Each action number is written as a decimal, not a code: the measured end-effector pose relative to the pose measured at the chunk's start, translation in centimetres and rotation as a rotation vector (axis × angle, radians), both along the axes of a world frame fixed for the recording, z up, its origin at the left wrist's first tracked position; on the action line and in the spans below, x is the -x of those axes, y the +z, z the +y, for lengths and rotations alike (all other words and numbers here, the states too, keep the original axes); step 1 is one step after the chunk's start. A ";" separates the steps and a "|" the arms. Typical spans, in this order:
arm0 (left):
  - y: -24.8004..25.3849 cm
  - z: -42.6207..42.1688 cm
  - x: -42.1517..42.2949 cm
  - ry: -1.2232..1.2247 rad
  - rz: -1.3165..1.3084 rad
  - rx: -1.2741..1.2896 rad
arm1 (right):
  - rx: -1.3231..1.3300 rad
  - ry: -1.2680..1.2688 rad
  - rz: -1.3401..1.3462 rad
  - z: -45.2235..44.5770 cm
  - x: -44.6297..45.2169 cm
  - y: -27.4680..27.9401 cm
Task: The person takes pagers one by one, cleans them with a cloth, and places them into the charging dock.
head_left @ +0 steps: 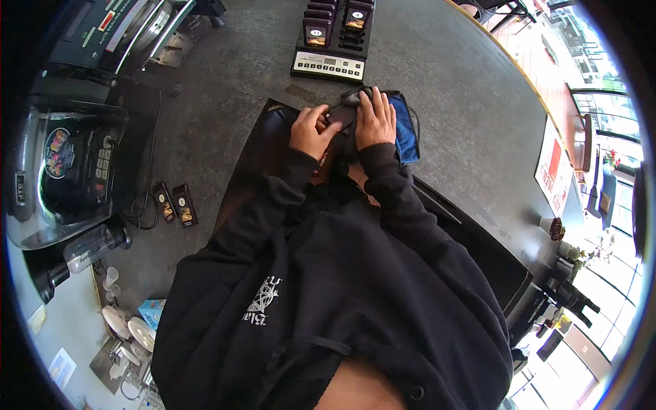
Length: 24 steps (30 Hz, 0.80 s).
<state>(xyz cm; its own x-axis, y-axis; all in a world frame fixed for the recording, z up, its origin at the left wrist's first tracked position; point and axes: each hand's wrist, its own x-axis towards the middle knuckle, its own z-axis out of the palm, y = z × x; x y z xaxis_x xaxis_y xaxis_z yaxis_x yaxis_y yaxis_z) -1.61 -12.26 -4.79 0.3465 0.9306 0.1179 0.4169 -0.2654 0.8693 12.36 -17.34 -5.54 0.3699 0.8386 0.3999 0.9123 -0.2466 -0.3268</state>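
Note:
My left hand (312,134) is at the counter's edge, its thumb and fingers closed on the left side of a small dark flat object (342,117). Beside it, my right hand (374,121) lies over the object's right side and a dark grey cloth (357,95), fingers extended and close together. A blue cloth (405,130) with a dark edge lies just right of my right hand. The object's underside and whatever is beneath my right palm are hidden.
Ahead stands a black charging rack (329,65) with numbered pagers. At the left are a sealing machine (102,34), a dark appliance (68,164) and two loose pagers (184,205) near a cable. A red and white sign (554,164) lies at the right.

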 end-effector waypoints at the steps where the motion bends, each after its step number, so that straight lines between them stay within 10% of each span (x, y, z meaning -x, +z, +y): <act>1: -0.1 -0.2 0.2 -0.021 -0.045 -0.031 | 0.001 -0.001 0.000 0.0 0.1 0.0; 24: -1.6 0.1 0.6 0.030 -0.138 -0.016 | 0.010 0.588 0.159 -0.6 0.1 0.6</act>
